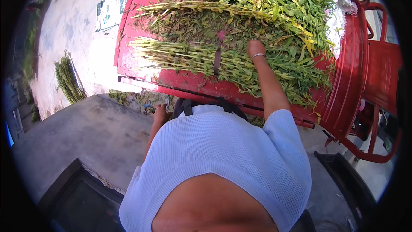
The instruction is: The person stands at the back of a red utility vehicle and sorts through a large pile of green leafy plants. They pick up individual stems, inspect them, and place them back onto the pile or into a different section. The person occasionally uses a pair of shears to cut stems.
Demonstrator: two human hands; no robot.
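- The right hand (256,48) reaches into the leafy stalks (257,66) on the red desk (141,62); its fingers are buried in leaves, so I cannot tell its grip.
- The left hand (160,114) hangs below the desk edge, holding nothing that shows.
- A tied bundle (184,56) lies just beside the right hand.
- Best to gather the stalks with their stems aligned, judging by that bundle.

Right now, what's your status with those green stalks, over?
Right hand pressed flat into the leafy stalks on the red table. Left hand low by table edge, empty-looking. Tied bundle lies alongside. Nothing blocking.
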